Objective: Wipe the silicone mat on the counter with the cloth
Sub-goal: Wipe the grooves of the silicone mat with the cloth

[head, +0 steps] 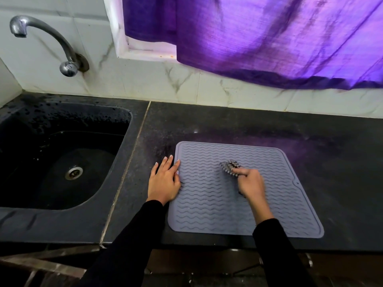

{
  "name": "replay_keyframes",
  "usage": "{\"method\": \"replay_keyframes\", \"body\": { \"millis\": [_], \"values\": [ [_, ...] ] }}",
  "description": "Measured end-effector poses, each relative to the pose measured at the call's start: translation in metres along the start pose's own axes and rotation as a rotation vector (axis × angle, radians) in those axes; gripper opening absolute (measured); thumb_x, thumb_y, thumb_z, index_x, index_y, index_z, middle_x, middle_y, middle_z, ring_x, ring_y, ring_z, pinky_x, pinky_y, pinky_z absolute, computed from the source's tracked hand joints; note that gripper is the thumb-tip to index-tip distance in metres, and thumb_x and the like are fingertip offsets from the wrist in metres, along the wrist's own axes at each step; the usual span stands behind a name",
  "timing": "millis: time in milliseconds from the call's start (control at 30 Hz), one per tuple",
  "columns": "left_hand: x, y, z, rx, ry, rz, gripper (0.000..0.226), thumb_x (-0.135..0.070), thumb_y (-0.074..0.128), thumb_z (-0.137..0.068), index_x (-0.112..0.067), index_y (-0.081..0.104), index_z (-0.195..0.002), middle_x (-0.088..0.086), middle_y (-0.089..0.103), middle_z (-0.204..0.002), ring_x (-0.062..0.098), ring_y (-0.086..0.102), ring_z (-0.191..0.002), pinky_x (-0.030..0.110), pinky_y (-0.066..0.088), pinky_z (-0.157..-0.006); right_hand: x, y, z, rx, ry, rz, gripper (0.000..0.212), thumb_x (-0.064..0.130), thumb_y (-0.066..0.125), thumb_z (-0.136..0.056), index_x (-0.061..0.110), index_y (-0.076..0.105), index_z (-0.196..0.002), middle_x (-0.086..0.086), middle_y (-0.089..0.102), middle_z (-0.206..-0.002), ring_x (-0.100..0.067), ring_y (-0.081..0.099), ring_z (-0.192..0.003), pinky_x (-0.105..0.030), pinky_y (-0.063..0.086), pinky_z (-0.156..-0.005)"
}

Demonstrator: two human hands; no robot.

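A grey silicone mat [207, 204] with wavy ridges lies flat on the black counter [310, 141], close to its front edge. My right hand [249, 182] is closed around a bunched checked cloth [229, 167] and presses it onto the middle of the mat. The hand and cloth are blurred. My left hand [164, 182] lies flat with fingers spread on the mat's left edge, partly on the counter.
A black sink [62, 158] with a metal drain sits to the left, its far rim wet with drops. A metal tap [41, 40] juts from the tiled wall above it. A purple curtain [269, 38] hangs over the back wall.
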State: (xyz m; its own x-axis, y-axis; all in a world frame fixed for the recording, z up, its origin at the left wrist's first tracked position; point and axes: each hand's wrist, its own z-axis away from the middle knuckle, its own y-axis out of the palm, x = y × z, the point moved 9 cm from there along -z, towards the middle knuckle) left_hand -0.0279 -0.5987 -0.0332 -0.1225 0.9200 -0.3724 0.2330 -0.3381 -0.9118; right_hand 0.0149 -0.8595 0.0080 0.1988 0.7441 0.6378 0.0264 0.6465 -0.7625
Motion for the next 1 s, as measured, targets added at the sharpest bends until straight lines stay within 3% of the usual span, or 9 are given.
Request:
{"method": "replay_keyframes", "body": {
  "millis": [133, 267, 400, 567, 700, 767, 867, 933, 1000],
  "values": [
    [0.0, 0.0, -0.001, -0.022, 0.004, 0.007, 0.074, -0.046, 0.003, -0.079, -0.025, 0.037, -0.141, 0.001, 0.028, -0.152, 0.015, 0.019, -0.142, 0.035, 0.006, -0.115, 0.051, 0.016, 0.012, 0.019, -0.271, -0.04, 0.057, -0.011, 0.045, -0.08, 0.019, 0.057, -0.127, -0.002, 0.043, -0.145, -0.022, 0.039, -0.135, -0.032, 0.026, -0.115],
    [0.001, 0.0, -0.001, -0.041, 0.001, -0.009, 0.069, -0.045, 0.008, -0.082, -0.025, 0.041, -0.139, 0.001, 0.033, -0.15, 0.016, 0.024, -0.141, 0.036, 0.009, -0.115, 0.081, 0.075, 0.045, 0.184, -0.643, 0.36, 0.061, -0.005, 0.047, -0.087, 0.026, 0.041, -0.139, 0.002, 0.024, -0.155, -0.022, 0.017, -0.144, -0.036, 0.013, -0.12],
    [0.004, 0.003, -0.002, -0.024, -0.015, -0.016, 0.066, -0.044, 0.01, -0.083, -0.026, 0.041, -0.139, 0.001, 0.033, -0.15, 0.016, 0.025, -0.141, 0.036, 0.01, -0.115, 0.069, 0.069, 0.037, 0.168, -0.661, 0.474, 0.058, -0.001, 0.048, -0.088, 0.026, 0.041, -0.139, 0.0, 0.025, -0.155, -0.022, 0.019, -0.143, -0.034, 0.011, -0.119],
    [0.005, 0.003, -0.002, -0.039, -0.023, -0.019, 0.065, -0.044, 0.012, -0.084, -0.026, 0.042, -0.138, 0.0, 0.034, -0.15, 0.016, 0.025, -0.141, 0.034, 0.01, -0.114, 0.04, 0.038, 0.012, 0.204, -0.562, 0.468, 0.054, -0.001, 0.052, -0.085, 0.029, 0.054, -0.129, 0.005, 0.04, -0.147, -0.021, 0.037, -0.135, -0.032, 0.031, -0.111],
    [0.002, 0.001, -0.004, -0.055, -0.023, -0.021, 0.066, -0.044, 0.012, -0.083, -0.025, 0.043, -0.138, 0.001, 0.035, -0.149, 0.017, 0.027, -0.14, 0.036, 0.011, -0.114, 0.018, 0.007, -0.036, 0.313, -0.193, -0.057, 0.035, 0.003, 0.049, -0.086, 0.021, 0.072, -0.105, -0.008, 0.071, -0.106, -0.021, 0.063, -0.095, -0.026, 0.049, -0.079],
    [0.001, 0.002, -0.003, -0.053, -0.024, -0.021, 0.066, -0.045, 0.012, -0.083, -0.026, 0.043, -0.138, 0.001, 0.034, -0.149, 0.016, 0.026, -0.14, 0.036, 0.011, -0.115, 0.005, -0.012, -0.056, 0.238, -0.032, -0.291, 0.031, 0.006, 0.05, -0.086, 0.016, 0.071, -0.107, -0.014, 0.07, -0.109, -0.026, 0.063, -0.1, -0.028, 0.047, -0.078],
    [0.001, 0.002, -0.001, -0.052, -0.031, -0.016, 0.068, -0.046, 0.01, -0.081, -0.026, 0.042, -0.138, 0.0, 0.033, -0.15, 0.016, 0.025, -0.141, 0.036, 0.01, -0.115, 0.015, -0.028, -0.046, 0.026, -0.199, -0.043, 0.045, -0.004, 0.045, -0.081, 0.015, 0.065, -0.117, -0.013, 0.059, -0.129, -0.029, 0.054, -0.119, -0.026, 0.038, -0.099],
    [0.002, 0.001, -0.001, -0.051, -0.031, -0.019, 0.069, -0.046, 0.01, -0.081, -0.027, 0.041, -0.138, 0.0, 0.033, -0.15, 0.016, 0.025, -0.141, 0.036, 0.01, -0.115, 0.033, -0.006, -0.021, 0.115, -0.405, 0.032, 0.053, -0.009, 0.047, -0.078, 0.016, 0.061, -0.122, -0.01, 0.05, -0.139, -0.023, 0.046, -0.129, -0.018, 0.022, -0.11],
    [0.002, 0.001, -0.001, -0.051, -0.031, -0.03, 0.069, -0.047, 0.009, -0.081, -0.027, 0.041, -0.138, -0.001, 0.032, -0.15, 0.015, 0.024, -0.141, 0.035, 0.01, -0.115, 0.039, 0.023, 0.002, 0.22, -0.569, 0.207, 0.058, -0.008, 0.049, -0.08, 0.022, 0.054, -0.129, -0.005, 0.041, -0.146, -0.021, 0.037, -0.136, -0.023, 0.016, -0.114]
  ]
}}
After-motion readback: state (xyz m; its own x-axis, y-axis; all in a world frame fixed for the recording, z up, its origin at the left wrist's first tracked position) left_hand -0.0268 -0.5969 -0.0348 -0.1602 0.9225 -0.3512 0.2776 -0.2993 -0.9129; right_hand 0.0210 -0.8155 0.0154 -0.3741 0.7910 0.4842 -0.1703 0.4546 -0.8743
